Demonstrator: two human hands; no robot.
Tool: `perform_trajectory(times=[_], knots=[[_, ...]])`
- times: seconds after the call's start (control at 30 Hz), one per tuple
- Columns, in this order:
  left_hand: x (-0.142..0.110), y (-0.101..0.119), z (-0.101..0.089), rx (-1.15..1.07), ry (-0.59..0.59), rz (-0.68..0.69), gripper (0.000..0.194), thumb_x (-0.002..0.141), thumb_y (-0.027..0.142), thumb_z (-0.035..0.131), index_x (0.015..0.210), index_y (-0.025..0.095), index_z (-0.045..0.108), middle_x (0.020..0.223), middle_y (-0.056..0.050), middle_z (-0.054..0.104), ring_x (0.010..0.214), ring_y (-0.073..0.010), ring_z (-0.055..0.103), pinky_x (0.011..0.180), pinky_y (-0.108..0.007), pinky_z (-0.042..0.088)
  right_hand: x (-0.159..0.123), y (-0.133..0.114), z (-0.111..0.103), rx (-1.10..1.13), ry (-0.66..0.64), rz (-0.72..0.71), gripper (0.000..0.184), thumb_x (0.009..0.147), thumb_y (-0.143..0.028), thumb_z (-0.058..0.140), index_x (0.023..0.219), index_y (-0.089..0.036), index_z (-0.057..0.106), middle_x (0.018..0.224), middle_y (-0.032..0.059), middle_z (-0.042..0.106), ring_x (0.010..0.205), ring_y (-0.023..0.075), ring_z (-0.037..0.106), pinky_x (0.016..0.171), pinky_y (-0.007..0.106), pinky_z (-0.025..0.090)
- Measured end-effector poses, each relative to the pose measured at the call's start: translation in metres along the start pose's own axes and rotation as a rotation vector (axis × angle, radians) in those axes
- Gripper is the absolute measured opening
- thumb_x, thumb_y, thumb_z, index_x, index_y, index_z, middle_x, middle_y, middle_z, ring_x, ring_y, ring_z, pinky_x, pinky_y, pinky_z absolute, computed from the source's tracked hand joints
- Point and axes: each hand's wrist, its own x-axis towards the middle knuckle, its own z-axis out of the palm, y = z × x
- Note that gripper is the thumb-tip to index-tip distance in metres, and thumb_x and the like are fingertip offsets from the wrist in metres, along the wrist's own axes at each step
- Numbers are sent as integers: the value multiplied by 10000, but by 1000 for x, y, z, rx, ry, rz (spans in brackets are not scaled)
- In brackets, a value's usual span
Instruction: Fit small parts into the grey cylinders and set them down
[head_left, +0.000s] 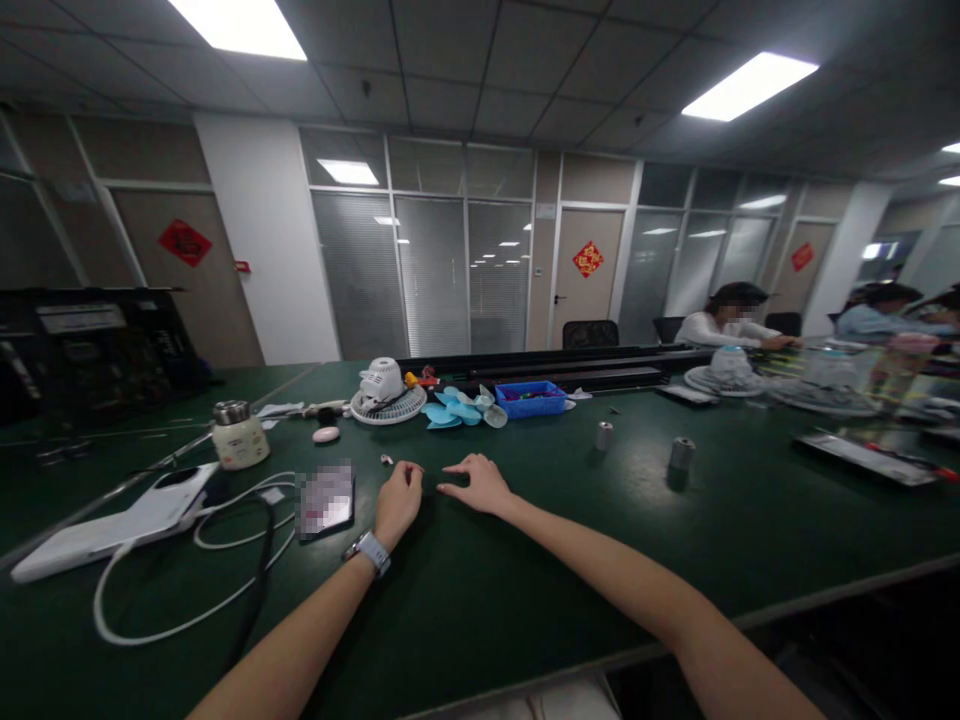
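Observation:
My left hand (401,495) is over the green table (480,610), its fingers curled together; whether anything is between them is hidden. A watch (369,553) is on that wrist. Just beyond the left knuckles lies a small white piece (386,460), like an earbud. My right hand (480,485) is a short gap to the right, with thumb and forefinger apart and nothing visible between them. To the left of my left hand lies a dark-edged phone (346,505), its screen blurred out. Two metal cylinders (604,435) (682,454) stand to the right.
Farther back are a white fan part (386,390), light-blue fan blades (457,408) and a blue bin (531,400) of small parts. At left are a cream flask (239,437), a white power bank (112,520) and a looping white cable (161,640). A person (724,315) sits across at right.

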Motion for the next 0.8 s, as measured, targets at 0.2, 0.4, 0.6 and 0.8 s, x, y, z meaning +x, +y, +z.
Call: perform_trajectory(times=[0.2, 0.4, 0.6, 0.8], knots=[[0, 0, 0, 3, -15, 6, 248, 864, 340, 368, 906, 208, 574, 813, -45, 668, 744, -188, 620, 637, -262, 399, 4, -3, 9, -48, -3, -13, 252, 816, -494, 565, 954, -343, 712, 966, 41, 601, 945, 199, 513, 811, 333, 379], [-3, 4, -3, 17, -51, 7, 257, 869, 344, 366, 929, 205, 573, 804, -49, 674, 731, -189, 626, 625, -263, 399, -19, 78, -75, -158, 323, 73, 294, 887, -414, 474, 993, -252, 696, 996, 55, 655, 943, 200, 553, 849, 335, 379], [-3, 5, -3, 49, -64, 9, 266, 871, 358, 362, 925, 206, 574, 838, -53, 680, 751, -192, 625, 620, -257, 391, -50, 195, -149, -397, 544, 624, 302, 877, -373, 474, 1031, -225, 689, 1056, 81, 669, 966, 227, 589, 824, 317, 409], [-2, 2, -1, 44, -64, 34, 265, 865, 368, 358, 907, 210, 567, 809, -45, 667, 748, -191, 619, 642, -259, 397, -60, 223, -140, -303, 538, 726, 285, 860, -384, 493, 1026, -259, 688, 971, 56, 699, 891, 211, 631, 735, 279, 450]])
